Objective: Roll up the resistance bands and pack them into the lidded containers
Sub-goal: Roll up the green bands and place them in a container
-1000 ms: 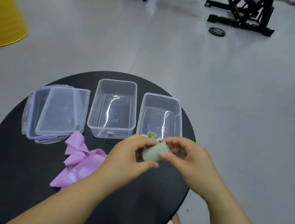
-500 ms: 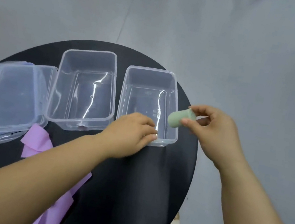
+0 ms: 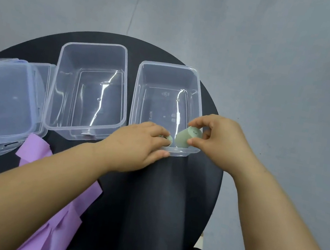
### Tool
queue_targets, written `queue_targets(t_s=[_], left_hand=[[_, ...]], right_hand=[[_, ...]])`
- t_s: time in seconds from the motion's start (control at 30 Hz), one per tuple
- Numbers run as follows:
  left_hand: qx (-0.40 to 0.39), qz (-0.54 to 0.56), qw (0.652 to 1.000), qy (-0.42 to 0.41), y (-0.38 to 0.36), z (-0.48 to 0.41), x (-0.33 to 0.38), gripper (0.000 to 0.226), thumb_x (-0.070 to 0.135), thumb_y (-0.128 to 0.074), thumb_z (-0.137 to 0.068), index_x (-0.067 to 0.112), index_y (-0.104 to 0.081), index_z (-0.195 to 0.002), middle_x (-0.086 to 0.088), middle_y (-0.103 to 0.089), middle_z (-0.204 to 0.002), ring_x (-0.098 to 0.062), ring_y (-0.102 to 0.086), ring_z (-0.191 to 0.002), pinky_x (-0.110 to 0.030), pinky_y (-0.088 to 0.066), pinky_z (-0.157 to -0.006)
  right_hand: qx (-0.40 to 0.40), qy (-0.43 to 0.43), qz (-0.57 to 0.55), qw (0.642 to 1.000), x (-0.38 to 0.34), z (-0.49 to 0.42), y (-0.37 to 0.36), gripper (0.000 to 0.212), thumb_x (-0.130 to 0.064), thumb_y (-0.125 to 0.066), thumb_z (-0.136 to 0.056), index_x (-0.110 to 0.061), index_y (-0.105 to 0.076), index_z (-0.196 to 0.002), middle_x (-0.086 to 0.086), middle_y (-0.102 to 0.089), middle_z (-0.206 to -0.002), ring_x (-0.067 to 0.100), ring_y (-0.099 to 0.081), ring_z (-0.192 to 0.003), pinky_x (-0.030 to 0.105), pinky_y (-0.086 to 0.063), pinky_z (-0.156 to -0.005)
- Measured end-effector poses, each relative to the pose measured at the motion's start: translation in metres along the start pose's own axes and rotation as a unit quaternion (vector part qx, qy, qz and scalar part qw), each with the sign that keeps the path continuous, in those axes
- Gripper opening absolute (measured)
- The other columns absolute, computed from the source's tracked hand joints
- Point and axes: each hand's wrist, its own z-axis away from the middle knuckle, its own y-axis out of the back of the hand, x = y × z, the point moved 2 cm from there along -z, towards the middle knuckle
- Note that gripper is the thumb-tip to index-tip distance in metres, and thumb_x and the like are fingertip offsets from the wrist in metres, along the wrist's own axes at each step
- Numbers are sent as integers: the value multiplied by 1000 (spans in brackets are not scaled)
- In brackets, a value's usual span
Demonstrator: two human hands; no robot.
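Observation:
My right hand [image 3: 220,142] pinches a rolled green resistance band [image 3: 184,139] just inside the near end of the right clear container [image 3: 169,67]. My left hand [image 3: 139,144] reaches over the same container's near wall. Its fingers curl onto a second green roll [image 3: 169,140] inside, and the thumb stays outside the wall. A second clear container [image 3: 94,45] stands empty to the left. An unrolled purple band [image 3: 34,150] lies on the round black table [image 3: 147,198], partly under my left forearm.
Two clear lids [image 3: 4,102] are stacked at the table's left edge, touching the empty container. The table's right edge runs close beside the right container. Grey floor surrounds the table.
My right hand carried the green roll from beside the right container down into its near end. My left hand slid over the near wall onto the other green roll. The view tilted down.

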Motion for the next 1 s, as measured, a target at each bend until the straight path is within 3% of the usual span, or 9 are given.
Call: queue_targets(t_s=[0.13,0.23,0.3,0.4,0.53,0.67,0.83,1.0], left_hand=[[6,8,1000,-2,-1,1,0,77,59,-7,-81,23,-55,-129,7,-49,-137,-16,-44,-125,-30,-40,-92],[11,12,1000,-7,-2,1,-2,66,53,-18,-85,19,-62,-122,2,-57,-130,-22,-53,-117,-33,-45,-88],[13,17,1000,-11,-4,2,-4,59,49,-25,-87,16,-65,-117,-1,-61,-124,-25,-58,-111,-37,-49,-85],[12,22,1000,-13,-6,0,-6,56,47,-28,-88,17,-64,-118,-2,-60,-125,-25,-57,-112,-38,-49,-85],[37,21,999,-8,-7,-1,-6,38,34,-47,-95,19,-56,-129,1,-51,-136,-22,-46,-124,-37,-42,-95],[28,8,1000,-2,-9,-2,-4,41,36,-43,-96,25,-47,-136,7,-41,-143,-16,-36,-131,-32,-35,-100],[61,20,998,-15,-11,-1,-6,37,29,-52,-93,19,-57,-128,0,-52,-135,-24,-48,-123,-38,-43,-91],[86,13,996,-30,-12,0,-7,34,27,-55,-86,14,-66,-116,-6,-63,-120,-30,-59,-108,-42,-50,-80]], right_hand=[[-19,0,46,999,1,-6,-5,31,-13,-70,-81,-23,-65,-110,-20,-48,-79,1,-43,-68,10,-31,-61],[-28,-2,83,996,-3,-13,-9,34,-13,-69,-81,-22,-65,-113,-8,-61,-109,8,-49,-87,17,-34,-75],[-30,-8,113,993,-6,-17,-11,34,-12,-67,-82,-23,-65,-114,-5,-61,-117,13,-54,-99,23,-41,-80],[-44,-17,171,984,-15,-22,-12,32,-11,-63,-83,-23,-65,-113,0,-63,-116,20,-57,-104,30,-47,-85],[-68,-26,238,969,-26,-29,-15,28,-13,-60,-85,-24,-67,-111,3,-63,-116,25,-58,-105,31,-48,-81],[-84,-44,267,959,-26,-34,-26,32,-9,-57,-84,-28,-67,-107,1,-64,-114,26,-59,-102,29,-48,-76],[-84,-48,290,952,-24,-37,-34,27,-9,-56,-84,-21,-69,-104,3,-65,-108,26,-61,-97,26,-44,-68],[-89,-50,290,952,-23,-38,-40,24,-9,-56,-84,-16,-69,-104,6,-67,-105,26,-63,-95,27,-47,-69]])
